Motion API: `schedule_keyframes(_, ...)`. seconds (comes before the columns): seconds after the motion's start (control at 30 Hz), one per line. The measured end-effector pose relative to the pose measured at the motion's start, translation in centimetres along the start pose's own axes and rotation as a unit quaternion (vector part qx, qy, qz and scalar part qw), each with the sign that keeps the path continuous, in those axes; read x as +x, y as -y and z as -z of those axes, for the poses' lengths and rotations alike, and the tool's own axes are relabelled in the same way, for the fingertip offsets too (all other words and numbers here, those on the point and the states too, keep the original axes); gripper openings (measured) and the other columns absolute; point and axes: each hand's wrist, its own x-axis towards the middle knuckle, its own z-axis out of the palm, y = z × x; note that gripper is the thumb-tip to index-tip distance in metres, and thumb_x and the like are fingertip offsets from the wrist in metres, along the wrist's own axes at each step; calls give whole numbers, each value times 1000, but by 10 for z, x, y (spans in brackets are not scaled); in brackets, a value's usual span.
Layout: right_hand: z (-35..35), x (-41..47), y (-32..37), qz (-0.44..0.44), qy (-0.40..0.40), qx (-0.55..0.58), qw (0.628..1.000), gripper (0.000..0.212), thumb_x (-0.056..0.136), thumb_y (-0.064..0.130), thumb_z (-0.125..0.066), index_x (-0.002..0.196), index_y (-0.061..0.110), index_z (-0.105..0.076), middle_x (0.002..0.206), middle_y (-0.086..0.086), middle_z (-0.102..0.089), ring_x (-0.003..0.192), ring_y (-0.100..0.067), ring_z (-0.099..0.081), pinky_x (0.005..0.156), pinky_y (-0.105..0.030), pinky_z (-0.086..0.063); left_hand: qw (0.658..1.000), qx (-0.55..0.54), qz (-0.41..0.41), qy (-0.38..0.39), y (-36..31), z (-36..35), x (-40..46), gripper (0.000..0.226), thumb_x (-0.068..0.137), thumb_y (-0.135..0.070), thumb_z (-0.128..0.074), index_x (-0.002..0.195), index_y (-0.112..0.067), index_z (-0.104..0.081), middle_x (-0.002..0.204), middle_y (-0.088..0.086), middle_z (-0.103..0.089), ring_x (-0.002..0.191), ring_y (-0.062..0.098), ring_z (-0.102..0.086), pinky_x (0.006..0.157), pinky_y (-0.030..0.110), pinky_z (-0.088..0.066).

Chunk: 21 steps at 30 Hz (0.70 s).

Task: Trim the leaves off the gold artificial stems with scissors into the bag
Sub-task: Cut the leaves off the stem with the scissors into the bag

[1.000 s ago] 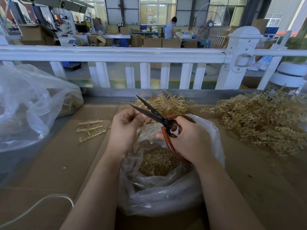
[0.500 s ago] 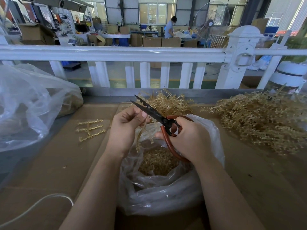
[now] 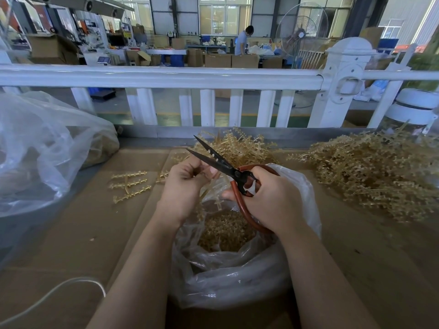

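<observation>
Right hand [image 3: 273, 200] gripping open scissors [image 3: 221, 166], left hand [image 3: 187, 184] pinching gold stem [image 3: 205, 193], over bag [image 3: 237, 276] of leaves [image 3: 225, 231]

scissors [image 3: 222, 165]: black blades parted, red handles | gold stem [image 3: 206, 189]: over bag | bag [image 3: 237, 276]: clear, open, leaf-filled

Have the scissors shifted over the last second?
No real shift. The scissors, in the right hand, keep their open blade tips just below the white railing, above the bag.
</observation>
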Motion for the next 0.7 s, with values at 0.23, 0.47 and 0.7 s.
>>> schedule_keyframes(0.23, 0, 1, -1, -12, 16, 8, 1000, 61, 71, 89, -51, 87, 32, -66, 75, 16, -66, 71, -4, -61, 61, -12, -45, 998, -65, -5, -23, 0, 0, -1, 12, 96, 2, -54, 99, -4, -64, 76, -1, -70, 76, 12, -66, 74, 21, -51)
schedule_keyframes(0.47, 0, 0, -2, -18, 25, 18, 999, 68, 67, 93, -47, 87, 31, -67, 75, 19, -64, 73, 0, -59, 63, -9, -41, 996, -43, -37, -65, 0, 1, -1, 7, 93, 7, -58, 88, 6, -62, 79, -2, -72, 77, 8, -67, 74, 18, -51)
schedule_keyframes(0.7, -2, 0, -4, -17, 30, 8, 999, 63, 69, 90, -52, 86, 32, -68, 72, 21, -62, 69, 4, -57, 59, -8, -41, 992, -106, 7, -61, -4, 4, 0, 21, 90, 7, -59, 77, -8, -65, 77, 6, -68, 75, 12, -64, 73, 18, -50)
